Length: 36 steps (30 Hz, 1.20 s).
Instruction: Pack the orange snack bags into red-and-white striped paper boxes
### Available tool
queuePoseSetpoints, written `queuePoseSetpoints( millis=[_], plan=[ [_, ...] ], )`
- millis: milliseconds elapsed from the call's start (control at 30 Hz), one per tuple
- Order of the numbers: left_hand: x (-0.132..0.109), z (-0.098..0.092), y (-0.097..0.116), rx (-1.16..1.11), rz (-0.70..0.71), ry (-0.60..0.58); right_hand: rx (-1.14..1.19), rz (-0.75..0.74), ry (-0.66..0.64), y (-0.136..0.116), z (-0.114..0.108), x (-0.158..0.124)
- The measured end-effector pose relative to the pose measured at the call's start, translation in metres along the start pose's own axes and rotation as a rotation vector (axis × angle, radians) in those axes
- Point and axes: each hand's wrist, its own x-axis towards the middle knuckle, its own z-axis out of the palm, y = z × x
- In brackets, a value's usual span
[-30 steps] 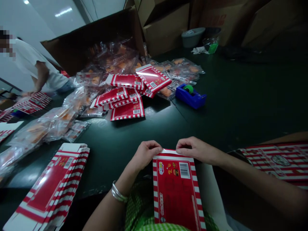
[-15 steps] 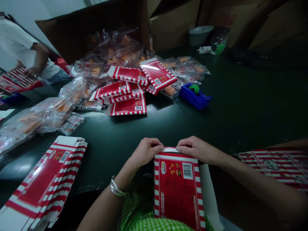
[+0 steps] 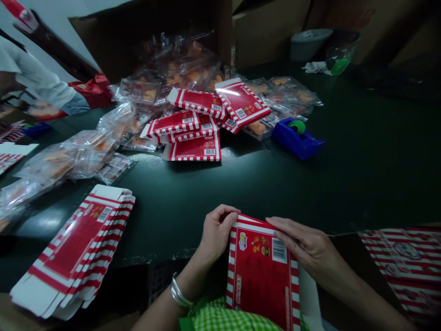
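A red cardboard box [image 3: 260, 271] with striped red and white edges stands tilted against my lap, its printed panel and barcode facing me. At its top left corner, my left hand [image 3: 217, 230] pinches the edge between thumb and fingers. My right hand [image 3: 306, 248] grips the top right corner, fingers along the rim and thumb side near the barcode. Between the hands, the top flap slants with a narrow white gap showing. Over to the left lies a fanned stack of flat boxes [image 3: 74, 243]. Folded boxes [image 3: 195, 149] are piled farther back on the dark green table [image 3: 193, 197].
Clear bags with orange pieces [image 3: 55, 161] heap across the back and left. A blue tape dispenser [image 3: 298, 142] with green tape sits right of the folded boxes. A grey bucket [image 3: 308, 46] stands behind. Another person [image 3: 37, 76] is at far left; striped printed sheets [image 3: 406, 257] lie at lower right.
My right hand has shifted from the top edge to the box's right corner, its fingers straighter. The top flap now slants down to the right. The whole view has swung slightly left.
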Motion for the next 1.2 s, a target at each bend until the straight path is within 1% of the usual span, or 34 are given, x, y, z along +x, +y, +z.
queuePoseSetpoints(
  millis=[67,100,200,267,333,400,467,567,633,733,767,800,867,933,1000,1033,1067,1100,1167,1200],
  plan=[
    [-0.006,-0.001,0.002,0.118,0.081,0.034,-0.024,-0.040,0.020,0.002,0.001,-0.003],
    [-0.008,-0.003,0.003,0.159,0.113,0.014,-0.035,-0.053,0.026,0.002,0.001,-0.004],
    [-0.007,-0.012,0.009,0.143,0.109,-0.141,-0.059,-0.072,0.025,0.004,0.002,-0.007],
    [-0.006,-0.016,0.012,0.171,0.130,-0.186,-0.084,-0.060,0.022,0.005,0.002,-0.009],
    [-0.008,-0.018,0.014,0.311,0.209,-0.194,-0.111,-0.036,0.039,0.005,0.004,-0.010],
    [-0.012,-0.017,0.016,0.440,0.260,-0.234,-0.125,-0.026,0.062,0.005,0.006,-0.012],
    [-0.017,-0.014,0.017,0.488,0.262,-0.259,-0.134,-0.034,0.074,0.004,0.007,-0.014],
    [-0.022,-0.011,0.015,0.502,0.270,-0.243,-0.128,-0.007,0.090,0.005,0.006,-0.016],
    [-0.021,-0.010,0.015,0.420,0.236,-0.276,-0.097,0.017,0.098,0.005,0.003,-0.017],
    [-0.014,-0.011,0.019,0.080,0.084,-0.381,-0.041,0.047,0.124,0.004,-0.002,-0.014],
    [-0.011,-0.011,0.020,-0.021,0.043,-0.405,-0.022,0.056,0.132,0.003,-0.002,-0.014],
    [-0.009,-0.010,0.021,-0.081,0.021,-0.404,0.003,0.062,0.133,0.001,-0.002,-0.013],
    [-0.007,-0.006,0.019,-0.088,0.006,-0.341,0.090,0.083,0.104,-0.003,0.000,-0.012],
    [-0.007,-0.002,0.012,-0.084,-0.037,-0.252,0.260,0.144,0.011,-0.004,0.000,-0.008],
    [-0.006,0.000,0.002,-0.150,-0.117,-0.187,0.466,0.229,-0.105,0.001,-0.008,0.004],
    [-0.005,-0.001,-0.002,-0.198,-0.163,-0.173,0.546,0.279,-0.105,0.005,-0.018,0.014],
    [-0.004,-0.002,-0.005,-0.244,-0.205,-0.169,0.595,0.323,-0.051,0.011,-0.030,0.027],
    [-0.002,-0.003,-0.007,-0.280,-0.238,-0.174,0.610,0.361,0.057,0.017,-0.045,0.041],
    [0.001,-0.005,-0.007,-0.324,-0.300,-0.195,0.562,0.415,0.342,0.029,-0.079,0.076],
    [0.002,-0.005,-0.006,-0.337,-0.329,-0.204,0.523,0.435,0.453,0.034,-0.094,0.095]
  ],
)
